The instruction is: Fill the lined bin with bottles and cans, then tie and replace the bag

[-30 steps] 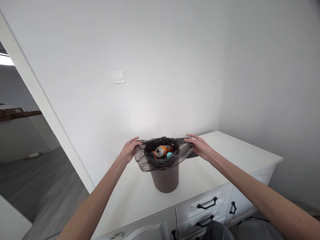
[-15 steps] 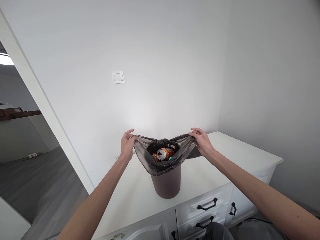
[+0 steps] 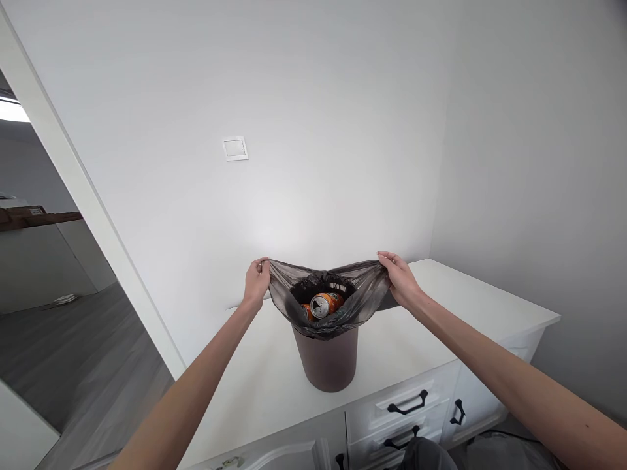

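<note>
Bin liner point(image 3: 363, 297) is being stretched open above the brown bin point(image 3: 327, 360), which is standing well inside the edges of the white counter point(image 3: 441, 313). Its corners are being pinched by the left hand point(image 3: 257, 282) and right hand point(image 3: 399, 277). Orange can point(image 3: 326, 304) lettering is unreadable.

A white countertop point(image 3: 441, 313) over drawers point(image 3: 406, 408) carries a brown waste bin point(image 3: 328, 359) standing upright near its middle.

We see a bright, softly lit room. A pale glow sits on the wall point(image 3: 294, 215) behind the bin point(image 3: 329, 362), which casts a faint shadow on the surface point(image 3: 421, 339). Everything is sharp; straight lines lean and stretch toward the edges
</note>
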Demonstrator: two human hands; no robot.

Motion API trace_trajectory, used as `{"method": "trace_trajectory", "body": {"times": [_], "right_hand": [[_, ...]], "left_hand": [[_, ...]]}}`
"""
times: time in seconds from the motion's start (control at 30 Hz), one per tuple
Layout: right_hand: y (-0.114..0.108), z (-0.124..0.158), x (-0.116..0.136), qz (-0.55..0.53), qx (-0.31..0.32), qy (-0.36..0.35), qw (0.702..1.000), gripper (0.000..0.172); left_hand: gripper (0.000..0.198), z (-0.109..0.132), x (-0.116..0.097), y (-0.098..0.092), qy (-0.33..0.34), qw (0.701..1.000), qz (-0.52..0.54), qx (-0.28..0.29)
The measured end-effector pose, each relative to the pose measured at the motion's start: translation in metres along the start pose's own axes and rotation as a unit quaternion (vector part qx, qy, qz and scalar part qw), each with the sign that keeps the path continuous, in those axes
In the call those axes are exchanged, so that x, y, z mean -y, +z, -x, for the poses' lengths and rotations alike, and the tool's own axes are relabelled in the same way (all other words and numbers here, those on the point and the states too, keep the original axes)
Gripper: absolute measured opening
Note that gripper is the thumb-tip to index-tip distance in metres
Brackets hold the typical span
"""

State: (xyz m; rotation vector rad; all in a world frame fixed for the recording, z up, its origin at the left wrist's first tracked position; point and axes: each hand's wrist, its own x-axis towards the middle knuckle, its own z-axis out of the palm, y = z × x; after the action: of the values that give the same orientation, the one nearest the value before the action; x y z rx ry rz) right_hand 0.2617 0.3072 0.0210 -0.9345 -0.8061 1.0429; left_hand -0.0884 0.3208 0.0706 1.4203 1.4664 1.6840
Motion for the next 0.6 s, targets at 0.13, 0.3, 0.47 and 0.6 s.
{"method": "trace_trajectory", "body": {"times": [0.13,0.3,0.47,0.6], "right_hand": [[-0.008,0.010,0.006,-0.022,-0.032,-0.009,0.999,0.029],[-0.025,0.027,0.005,-0.062,-0.021,0.013,0.998,0.036],[-0.054,0.048,-0.008,-0.061,0.017,-0.013,0.998,0.031],[-0.090,0.060,-0.042,-0.076,0.020,0.008,0.997,0.024]], "left_hand": [[0.031,0.006,0.001,-0.005,0.032,0.999,-0.006,0.003],[0.048,0.025,0.001,-0.015,0.048,0.999,0.016,0.015],[0.051,0.042,0.007,-0.042,-0.026,0.980,0.138,0.138],[0.036,0.060,0.024,-0.070,-0.089,0.952,0.243,0.165]]}}
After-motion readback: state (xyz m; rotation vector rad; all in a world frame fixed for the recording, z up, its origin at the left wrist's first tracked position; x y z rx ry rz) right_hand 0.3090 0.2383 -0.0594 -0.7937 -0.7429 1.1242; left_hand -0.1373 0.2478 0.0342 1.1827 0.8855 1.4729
